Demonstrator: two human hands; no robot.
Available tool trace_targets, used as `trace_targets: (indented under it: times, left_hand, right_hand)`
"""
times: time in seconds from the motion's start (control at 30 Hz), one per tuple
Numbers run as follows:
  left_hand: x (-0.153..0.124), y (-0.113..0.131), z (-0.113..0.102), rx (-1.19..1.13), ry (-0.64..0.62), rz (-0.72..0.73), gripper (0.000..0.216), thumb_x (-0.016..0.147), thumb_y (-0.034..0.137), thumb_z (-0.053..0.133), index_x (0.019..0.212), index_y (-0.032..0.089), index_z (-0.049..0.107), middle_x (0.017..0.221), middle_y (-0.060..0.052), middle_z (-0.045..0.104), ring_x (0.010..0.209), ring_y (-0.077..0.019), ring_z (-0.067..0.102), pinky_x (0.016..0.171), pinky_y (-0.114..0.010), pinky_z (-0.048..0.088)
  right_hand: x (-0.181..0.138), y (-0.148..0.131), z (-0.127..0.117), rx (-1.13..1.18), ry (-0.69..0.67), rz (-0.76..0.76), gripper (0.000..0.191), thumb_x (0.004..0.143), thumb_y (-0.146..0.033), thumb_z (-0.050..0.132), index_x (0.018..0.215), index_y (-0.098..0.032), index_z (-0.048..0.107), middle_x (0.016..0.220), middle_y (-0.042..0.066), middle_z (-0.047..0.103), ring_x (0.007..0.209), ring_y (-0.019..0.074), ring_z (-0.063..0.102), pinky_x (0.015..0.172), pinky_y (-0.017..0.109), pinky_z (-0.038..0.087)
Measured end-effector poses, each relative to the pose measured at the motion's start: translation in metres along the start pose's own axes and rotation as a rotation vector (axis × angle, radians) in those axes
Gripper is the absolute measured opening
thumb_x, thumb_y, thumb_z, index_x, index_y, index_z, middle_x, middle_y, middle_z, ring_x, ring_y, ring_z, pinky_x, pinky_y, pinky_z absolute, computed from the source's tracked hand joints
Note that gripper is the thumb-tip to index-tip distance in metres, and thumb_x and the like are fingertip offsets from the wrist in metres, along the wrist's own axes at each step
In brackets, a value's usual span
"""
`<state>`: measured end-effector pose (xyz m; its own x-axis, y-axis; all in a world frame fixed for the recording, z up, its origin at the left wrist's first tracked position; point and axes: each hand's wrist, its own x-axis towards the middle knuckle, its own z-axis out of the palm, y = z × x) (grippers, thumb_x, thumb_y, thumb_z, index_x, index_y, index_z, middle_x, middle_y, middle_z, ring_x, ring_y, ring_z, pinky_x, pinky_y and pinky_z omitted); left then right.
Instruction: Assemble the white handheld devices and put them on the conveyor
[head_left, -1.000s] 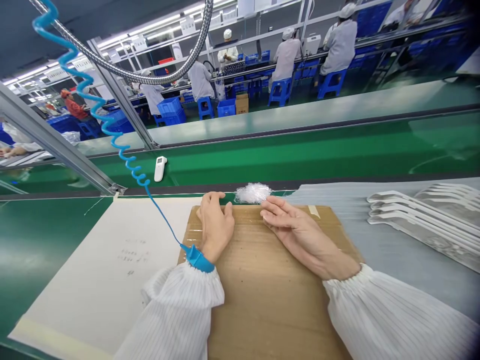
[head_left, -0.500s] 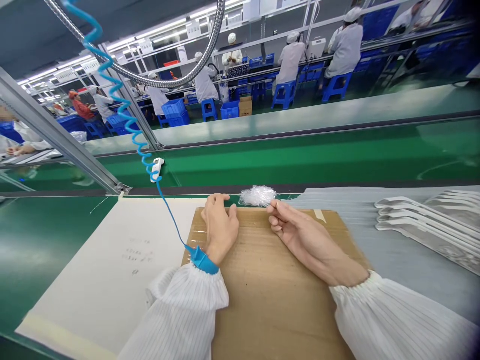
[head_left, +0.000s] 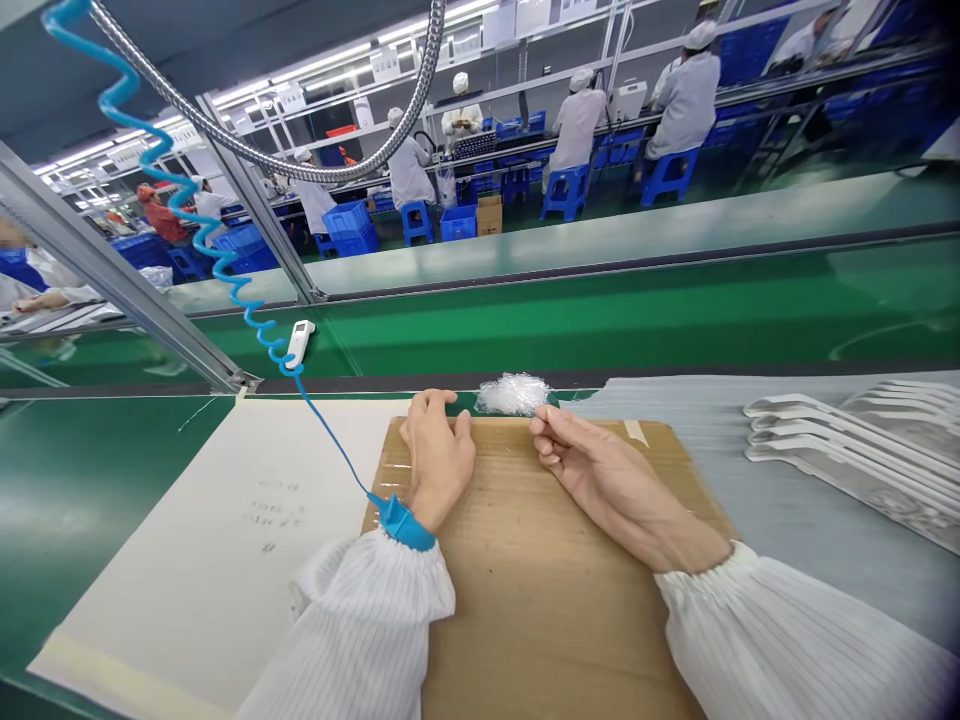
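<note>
Head view: a flat brown cardboard piece (head_left: 517, 600) lies on the counter (head_left: 67, 480) directly before the person, strips of shiny tape near its far left corner and a pale tape scrap near its far right one. Both hands are over its far part, well apart from each other. The left hand (head_left: 440, 445) is loosely bent by the far left edge, thumb apart from the fingers, whose tips are hidden – I cannot tell whether it grips anything. The right hand (head_left: 600, 475) is narrowed, thumb and fingertips close together; whether something thin sits between them I cannot tell. Just beyond its fingertips lies a crumpled clump of clear plastic (head_left: 514, 393). A blue band (head_left: 406, 523) rings the left wrist, joined to a coiled blue cord (head_left: 202, 238).

Left of the cardboard lies a white sheet (head_left: 172, 590) with faint writing; on the right, white molded parts (head_left: 847, 455) rest on grey sheeting (head_left: 690, 425). Farther off – past a white handheld device (head_left: 299, 345) on a green strip (head_left: 525, 325) – co-workers (head_left: 577, 122) in pale coats sit on blue stools (head_left: 566, 190).
</note>
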<state>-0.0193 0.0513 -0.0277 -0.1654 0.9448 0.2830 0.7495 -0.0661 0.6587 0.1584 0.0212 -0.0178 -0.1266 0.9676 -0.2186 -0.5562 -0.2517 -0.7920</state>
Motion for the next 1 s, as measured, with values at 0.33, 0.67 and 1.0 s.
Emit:
trace_targets:
  times: [0.33,0.67,1.0]
  left_hand:
    - [-0.0001,-0.0002,0.0007,-0.013,0.015,0.004,0.021,0.088,0.011,0.06,0.107,0.02,0.06,0.118,-0.009,0.063,0.117,-0.0257,0.06,0.105,-0.048,0.043]
    - [-0.0004,0.0013,-0.0011,-0.016,-0.006,-0.006,0.02,0.089,0.01,0.06,0.107,0.019,0.059,0.12,-0.01,0.063,0.119,-0.0248,0.058,0.107,-0.048,0.041]
    - [-0.0008,-0.0008,0.0011,-0.023,0.02,0.015,0.02,0.088,0.011,0.061,0.106,0.02,0.059,0.118,-0.009,0.063,0.116,-0.0248,0.06,0.105,-0.047,0.042]
  right_hand:
    - [-0.0021,-0.0022,0.0013,-0.042,-0.016,-0.008,0.02,0.081,-0.042,0.082,0.082,-0.022,0.077,0.087,0.002,0.063,0.075,0.0144,0.046,0.067,0.027,0.04]
    - [-0.0043,-0.0037,0.0018,-0.097,-0.04,-0.025,0.023,0.08,-0.042,0.082,0.073,-0.021,0.074,0.083,0.002,0.061,0.075,0.0151,0.045,0.069,0.03,0.038]
    - [-0.0025,-0.0024,0.0029,-0.036,0.003,0.011,0.025,0.073,-0.038,0.088,0.072,-0.021,0.07,0.083,0.0,0.059,0.078,0.0149,0.049,0.074,0.03,0.043]
